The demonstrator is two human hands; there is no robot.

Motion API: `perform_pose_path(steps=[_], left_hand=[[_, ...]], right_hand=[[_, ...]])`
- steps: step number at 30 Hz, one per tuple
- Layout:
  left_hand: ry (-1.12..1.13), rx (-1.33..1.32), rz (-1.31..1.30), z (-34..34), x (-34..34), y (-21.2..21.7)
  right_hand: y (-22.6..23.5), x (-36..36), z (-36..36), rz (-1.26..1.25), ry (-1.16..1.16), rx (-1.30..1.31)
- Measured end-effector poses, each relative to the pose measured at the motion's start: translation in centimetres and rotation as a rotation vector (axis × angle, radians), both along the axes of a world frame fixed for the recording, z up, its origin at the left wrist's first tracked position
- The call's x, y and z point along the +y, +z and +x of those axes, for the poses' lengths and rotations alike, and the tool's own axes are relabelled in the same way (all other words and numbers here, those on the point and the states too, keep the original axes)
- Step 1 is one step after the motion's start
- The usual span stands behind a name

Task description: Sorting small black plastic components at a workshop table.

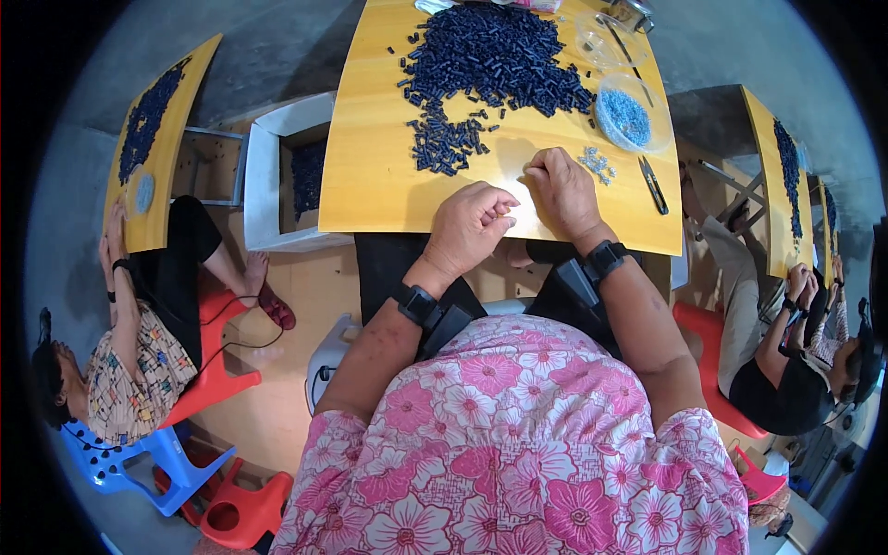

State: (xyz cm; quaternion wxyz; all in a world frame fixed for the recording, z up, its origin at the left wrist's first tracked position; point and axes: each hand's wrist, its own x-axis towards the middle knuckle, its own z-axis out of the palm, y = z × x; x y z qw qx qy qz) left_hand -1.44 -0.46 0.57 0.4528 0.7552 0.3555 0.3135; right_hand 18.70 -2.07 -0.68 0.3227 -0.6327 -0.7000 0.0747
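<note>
My left hand (469, 227) and my right hand (561, 188) rest close together at the near edge of a yellow wooden table (370, 176). Both have the fingers curled and pinched toward each other; whatever small piece they hold is hidden. A big heap of small dark blue cylindrical parts (490, 55) lies across the far half of the table, with a smaller cluster (447, 143) just beyond my hands. To the right of my right hand sit a few tiny pale blue pieces (597, 164).
A clear dish of pale blue pieces (625, 116) and an empty clear dish (601, 42) stand at the right. Small cutters (653, 185) lie near the right edge. A white box with dark parts (296, 176) stands left of the table. Other people work at similar tables on both sides.
</note>
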Motion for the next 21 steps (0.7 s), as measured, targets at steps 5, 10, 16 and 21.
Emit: perform_pose_path(steps=[5, 10, 16, 21], left_hand=[[0.021, 0.004, 0.014, 0.2, -0.1, 0.2], [0.040, -0.004, -0.012, 0.2, -0.2, 0.0], [0.054, 0.000, 0.006, 0.4, -0.2, 0.1], [0.055, 0.014, 0.005, 0.4, -0.3, 0.3]], right_hand=[[-0.6, -1.1, 0.9, -0.006, 0.099, 0.272], [-0.2, -2.3, 0.4, -0.265, 0.081, 0.971], [0.4, -2.5, 0.7, -0.355, 0.167, 1.144], [1.0, -2.5, 1.0, -0.374, 0.161, 1.324]])
